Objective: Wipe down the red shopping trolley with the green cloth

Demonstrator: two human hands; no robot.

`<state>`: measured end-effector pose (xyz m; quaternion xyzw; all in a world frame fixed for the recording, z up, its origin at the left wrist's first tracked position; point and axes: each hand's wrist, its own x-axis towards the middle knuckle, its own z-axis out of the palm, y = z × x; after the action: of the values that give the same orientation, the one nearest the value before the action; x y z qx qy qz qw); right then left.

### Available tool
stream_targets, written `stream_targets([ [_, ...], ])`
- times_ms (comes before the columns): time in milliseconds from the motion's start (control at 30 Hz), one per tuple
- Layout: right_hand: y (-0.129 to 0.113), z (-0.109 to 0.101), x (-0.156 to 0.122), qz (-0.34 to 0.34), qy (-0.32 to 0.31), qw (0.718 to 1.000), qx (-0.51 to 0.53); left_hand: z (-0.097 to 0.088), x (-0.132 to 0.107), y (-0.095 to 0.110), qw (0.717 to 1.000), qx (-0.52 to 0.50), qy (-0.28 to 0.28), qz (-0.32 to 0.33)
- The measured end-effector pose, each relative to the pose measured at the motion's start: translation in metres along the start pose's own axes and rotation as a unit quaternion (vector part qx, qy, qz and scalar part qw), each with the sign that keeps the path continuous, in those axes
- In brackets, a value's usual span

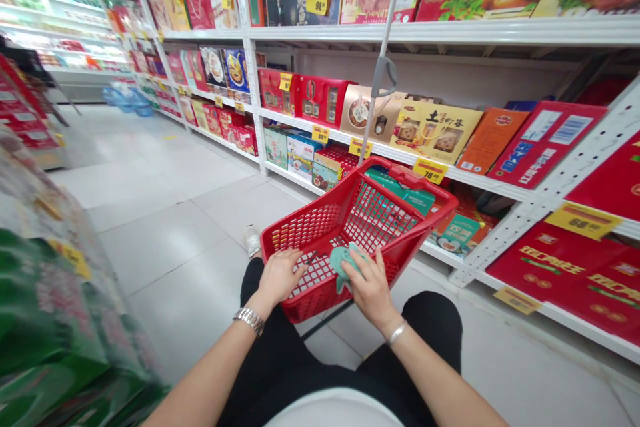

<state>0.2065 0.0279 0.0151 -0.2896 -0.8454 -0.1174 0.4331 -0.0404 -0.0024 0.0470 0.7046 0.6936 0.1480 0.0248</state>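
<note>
A red plastic shopping basket [320,223] rests tipped on my lap, its open side facing me. My left hand [280,275] grips the near left rim of the basket, fingers curled over the edge. My right hand [370,287] presses a small teal cloth [343,260] against the inside of the basket's mesh wall, fingers closed on the cloth. A silver watch sits on my left wrist and a thin bracelet on my right.
White shelves [450,32] of boxed gift foods with yellow price tags run along the right. A grey pole with a handle [384,75] leans against the shelf. Green and red packages [45,320] crowd the left. Pale tiled floor [165,200] stretches ahead.
</note>
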Motion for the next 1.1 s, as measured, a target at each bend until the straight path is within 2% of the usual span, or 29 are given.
stream_targets([
  [167, 0.076, -0.025, 0.006, 0.019, 0.017, 0.997, -0.074, 0.001, 0.002, -0.004, 1.0, -0.001, 0.001, 0.008],
  [300, 0.13, -0.048, 0.027, 0.08, -0.003, 0.989, -0.126, 0.002, 0.006, -0.005, 1.0, -0.001, -0.006, 0.003],
  [367, 0.146, -0.055, 0.038, 0.113, -0.031, 0.984, -0.134, 0.005, 0.008, -0.004, 1.0, -0.01, -0.01, 0.001],
  [467, 0.154, -0.06, 0.052, 0.137, -0.084, 0.979, -0.122, 0.011, 0.014, -0.006, 0.999, -0.029, -0.015, 0.003],
  [600, 0.145, -0.06, 0.065, 0.146, -0.12, 0.976, -0.11, 0.009, 0.032, -0.024, 0.998, -0.041, -0.03, 0.021],
  [733, 0.127, -0.056, 0.077, 0.151, -0.139, 0.975, -0.088, -0.008, 0.059, -0.053, 1.0, -0.007, -0.02, 0.007],
  [833, 0.104, -0.047, 0.08, 0.161, -0.14, 0.974, -0.072, -0.017, 0.074, -0.061, 1.0, 0.018, 0.001, -0.023],
  [900, 0.081, -0.036, 0.079, 0.16, -0.14, 0.975, -0.059, -0.014, 0.08, -0.052, 0.999, 0.022, 0.012, -0.03],
  [1033, 0.032, -0.006, 0.081, 0.148, -0.141, 0.978, -0.042, 0.007, 0.084, -0.015, 1.0, 0.014, 0.02, -0.006],
  [1100, 0.015, 0.004, 0.083, 0.139, -0.138, 0.98, -0.04, 0.017, 0.085, -0.001, 0.999, 0.019, 0.027, -0.001],
])
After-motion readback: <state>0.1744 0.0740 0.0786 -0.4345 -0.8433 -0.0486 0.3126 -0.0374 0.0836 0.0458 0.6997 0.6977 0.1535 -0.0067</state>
